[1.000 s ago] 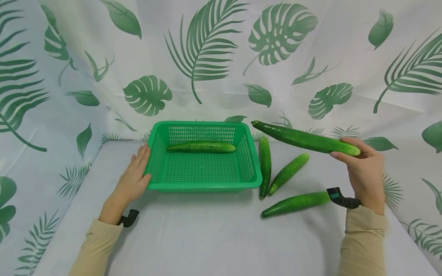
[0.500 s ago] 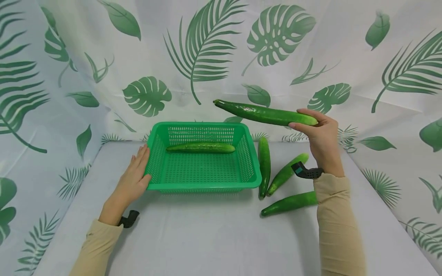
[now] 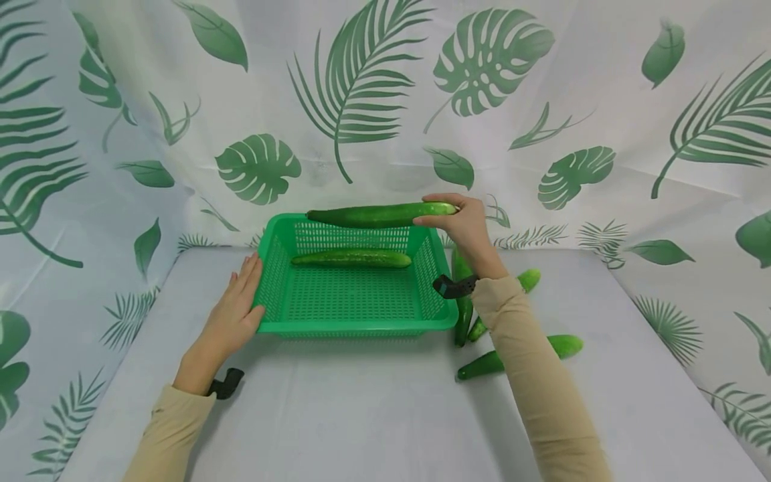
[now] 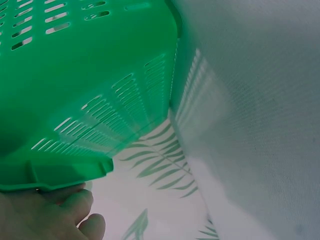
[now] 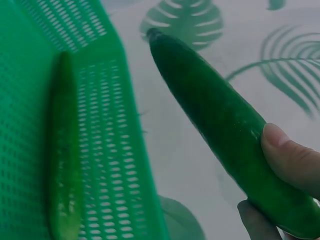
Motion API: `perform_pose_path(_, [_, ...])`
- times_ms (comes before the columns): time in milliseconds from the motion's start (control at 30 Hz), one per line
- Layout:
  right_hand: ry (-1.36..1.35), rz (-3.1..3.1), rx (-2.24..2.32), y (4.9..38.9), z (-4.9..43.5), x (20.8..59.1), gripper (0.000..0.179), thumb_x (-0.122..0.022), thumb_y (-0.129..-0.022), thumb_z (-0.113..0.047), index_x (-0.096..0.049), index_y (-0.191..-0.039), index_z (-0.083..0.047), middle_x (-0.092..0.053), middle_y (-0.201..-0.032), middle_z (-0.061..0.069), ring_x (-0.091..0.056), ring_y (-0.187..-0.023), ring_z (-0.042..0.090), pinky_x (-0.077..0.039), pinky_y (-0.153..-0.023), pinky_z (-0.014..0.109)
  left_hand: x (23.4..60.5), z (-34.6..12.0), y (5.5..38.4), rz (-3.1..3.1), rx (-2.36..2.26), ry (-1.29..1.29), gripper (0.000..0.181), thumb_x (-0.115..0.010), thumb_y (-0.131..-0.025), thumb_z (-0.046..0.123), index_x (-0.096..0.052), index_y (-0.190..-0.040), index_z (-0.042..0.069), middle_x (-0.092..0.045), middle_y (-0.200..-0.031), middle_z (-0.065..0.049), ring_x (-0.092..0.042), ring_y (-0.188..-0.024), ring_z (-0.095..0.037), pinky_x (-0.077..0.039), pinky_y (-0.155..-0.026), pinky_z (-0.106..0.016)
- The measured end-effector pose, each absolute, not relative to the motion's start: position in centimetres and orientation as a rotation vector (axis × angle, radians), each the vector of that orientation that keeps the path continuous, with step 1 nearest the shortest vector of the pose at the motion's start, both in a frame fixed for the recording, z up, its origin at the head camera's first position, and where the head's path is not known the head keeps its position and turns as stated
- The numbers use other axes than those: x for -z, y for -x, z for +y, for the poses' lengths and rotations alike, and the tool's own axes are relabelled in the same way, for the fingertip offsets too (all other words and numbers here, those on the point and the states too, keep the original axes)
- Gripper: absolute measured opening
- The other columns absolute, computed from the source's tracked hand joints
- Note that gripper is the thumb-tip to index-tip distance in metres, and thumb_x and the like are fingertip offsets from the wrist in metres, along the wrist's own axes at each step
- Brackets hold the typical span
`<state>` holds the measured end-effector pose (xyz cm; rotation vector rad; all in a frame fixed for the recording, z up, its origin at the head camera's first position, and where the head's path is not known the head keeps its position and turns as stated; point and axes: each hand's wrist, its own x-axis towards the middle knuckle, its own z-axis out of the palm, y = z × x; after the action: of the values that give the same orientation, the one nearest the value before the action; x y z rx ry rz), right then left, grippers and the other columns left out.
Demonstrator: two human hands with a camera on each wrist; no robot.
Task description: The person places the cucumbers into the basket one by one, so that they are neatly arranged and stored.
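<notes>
My right hand (image 3: 464, 224) pinches a cucumber (image 3: 373, 215) by its paler end, with the thumb on one side and fingers on the other. That cucumber is held level above the back rim of a green plastic basket (image 3: 355, 325); the right wrist view shows it apart from the basket. Inside the basket, along its back side, lies another cucumber (image 3: 351, 258). My left hand (image 3: 231, 314) rests against the basket's left rim with its fingers straight. In the left wrist view the fingertips (image 4: 80, 202) touch the underside of the rim.
Right of the basket lie three more cucumbers: one upright along its side (image 3: 464, 314), a slanted one (image 3: 530, 280) and a front one (image 3: 566, 345), all partly hidden by my right arm. A leaf-printed curtain (image 3: 373, 161) stands behind the white table (image 3: 349, 408).
My right hand has carried the cucumber leftward from the right side to above the back of the basket, levelling it. The left hand and basket have stayed in place.
</notes>
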<state>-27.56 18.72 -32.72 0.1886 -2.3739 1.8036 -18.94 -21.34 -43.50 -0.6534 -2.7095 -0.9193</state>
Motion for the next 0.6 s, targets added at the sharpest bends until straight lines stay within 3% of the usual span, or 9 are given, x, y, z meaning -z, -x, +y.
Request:
perform_pose_path(67, [-0.208,-2.444,-1.753,27.9,17.5,33.5,0.048,-0.084,-0.078,-0.01,-0.069,-0.122,0.0,-0.054,-0.14,0.009,-0.046,-0.131,0.026,-0.047,-0.1,0.045,43.5,-21.4,18.9,-2.708,0.915,0.652,0.073,-0.042,-0.087,0.001,-0.014,-0.154,-0.01,-0.011,-0.162,-0.027,-0.007,-0.149,-0.042,-0.006,-0.12,-0.055])
perform_pose_path(233, [-0.192,-2.598,-1.663,28.5,15.0,35.3,0.046,-0.086,-0.077,-0.014,-0.072,-0.12,-0.004,-0.053,-0.143,0.01,-0.039,-0.139,0.028,-0.039,-0.109,0.048,43.6,-21.3,18.9,-2.699,0.92,0.656,0.073,-0.042,-0.087,0.0,-0.015,-0.154,-0.011,-0.011,-0.162,-0.027,-0.007,-0.149,-0.042,-0.006,-0.12,-0.055])
perform_pose_path(600, [-0.024,-2.791,-1.544,28.9,12.4,38.6,0.043,-0.086,-0.076,-0.011,-0.075,-0.117,-0.009,-0.049,-0.147,0.013,-0.039,-0.138,0.034,-0.044,-0.104,0.05,43.5,-21.3,18.8,-2.72,0.918,0.634,0.073,-0.042,-0.088,0.003,-0.013,-0.155,-0.008,-0.009,-0.164,-0.021,-0.005,-0.151,-0.036,-0.006,-0.12,-0.054])
